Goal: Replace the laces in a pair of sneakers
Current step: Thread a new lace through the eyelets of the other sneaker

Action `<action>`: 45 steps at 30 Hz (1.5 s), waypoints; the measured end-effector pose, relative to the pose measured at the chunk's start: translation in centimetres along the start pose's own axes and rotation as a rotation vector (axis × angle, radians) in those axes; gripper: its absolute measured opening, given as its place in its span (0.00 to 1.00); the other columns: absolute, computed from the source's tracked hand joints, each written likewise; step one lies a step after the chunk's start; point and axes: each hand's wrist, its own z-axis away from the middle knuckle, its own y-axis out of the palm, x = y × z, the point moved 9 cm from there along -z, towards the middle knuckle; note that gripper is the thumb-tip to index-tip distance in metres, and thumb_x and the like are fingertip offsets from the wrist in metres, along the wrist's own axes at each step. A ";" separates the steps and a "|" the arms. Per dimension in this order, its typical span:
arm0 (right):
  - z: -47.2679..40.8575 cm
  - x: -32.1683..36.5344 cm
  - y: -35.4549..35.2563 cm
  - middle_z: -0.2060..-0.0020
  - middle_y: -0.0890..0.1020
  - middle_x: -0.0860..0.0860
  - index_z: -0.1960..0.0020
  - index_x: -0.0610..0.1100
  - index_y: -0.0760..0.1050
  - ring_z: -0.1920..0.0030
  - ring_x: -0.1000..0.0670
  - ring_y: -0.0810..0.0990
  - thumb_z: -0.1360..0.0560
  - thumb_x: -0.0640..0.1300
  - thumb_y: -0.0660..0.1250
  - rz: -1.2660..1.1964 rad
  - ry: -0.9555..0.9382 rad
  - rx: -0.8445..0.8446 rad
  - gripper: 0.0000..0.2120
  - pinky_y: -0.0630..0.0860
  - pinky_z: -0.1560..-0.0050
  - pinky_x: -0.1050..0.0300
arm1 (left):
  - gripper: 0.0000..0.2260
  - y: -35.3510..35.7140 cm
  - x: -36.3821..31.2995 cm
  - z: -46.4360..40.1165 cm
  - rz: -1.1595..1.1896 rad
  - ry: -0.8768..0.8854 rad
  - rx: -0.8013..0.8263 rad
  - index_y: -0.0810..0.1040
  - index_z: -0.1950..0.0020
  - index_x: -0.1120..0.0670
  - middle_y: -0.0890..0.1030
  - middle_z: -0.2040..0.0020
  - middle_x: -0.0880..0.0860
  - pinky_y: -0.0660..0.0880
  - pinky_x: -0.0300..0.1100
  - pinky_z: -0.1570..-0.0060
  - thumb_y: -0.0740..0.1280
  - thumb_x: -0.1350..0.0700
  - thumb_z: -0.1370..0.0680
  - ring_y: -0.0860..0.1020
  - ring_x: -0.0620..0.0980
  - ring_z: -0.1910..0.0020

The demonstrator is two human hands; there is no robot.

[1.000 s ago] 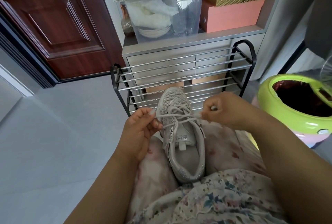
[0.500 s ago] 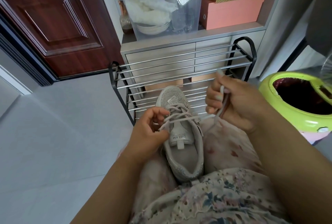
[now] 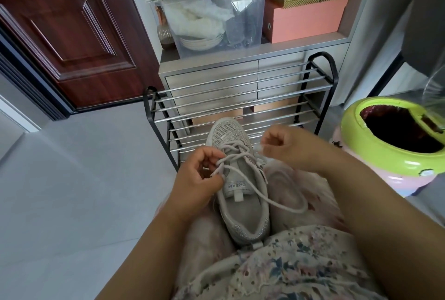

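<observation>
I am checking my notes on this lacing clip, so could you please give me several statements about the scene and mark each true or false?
1. The sneaker lies on the person's lap with its toe pointing toward the shoe rack. True.
2. The left hand pinches the lace beside the shoe's tongue. True.
3. The right hand lies flat and open on the floor. False: it is raised beside the shoe, fingers curled, pinching the lace's tip.
4. A loop of lace hangs slack over the right thigh. True.
5. The green bin stands at the person's left. False: it stands at the right.
6. A second sneaker sits on the rack's top bars. False: none shows there.
</observation>
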 end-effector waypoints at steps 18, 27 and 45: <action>1.9 6.1 -0.9 0.70 0.77 0.46 0.48 0.40 0.72 0.69 0.49 0.73 0.22 0.34 0.59 -0.930 -0.261 0.106 0.06 0.73 0.64 0.60 | 0.05 3.2 -7.2 0.2 -0.262 0.006 0.172 0.85 0.56 0.49 0.81 0.61 0.57 0.76 0.48 0.59 0.69 0.51 0.27 0.79 0.55 0.63; 3.0 8.1 -2.8 0.57 0.83 0.46 0.45 0.41 0.73 0.51 0.47 0.81 0.26 0.37 0.61 -1.023 -0.429 0.028 0.10 0.77 0.46 0.55 | 0.06 5.1 -8.4 0.3 -0.241 0.058 0.194 0.82 0.57 0.55 0.76 0.71 0.49 0.68 0.33 0.72 0.67 0.57 0.22 0.69 0.43 0.74; 1.4 1.7 -0.1 0.74 0.77 0.56 0.66 0.50 0.79 0.73 0.59 0.71 0.28 0.48 0.71 -0.215 -0.094 0.087 0.08 0.69 0.70 0.68 | 0.10 -1.6 -9.9 -3.0 0.202 0.089 -0.185 0.82 0.56 0.53 0.80 0.65 0.50 0.67 0.35 0.73 0.62 0.56 0.19 0.70 0.44 0.73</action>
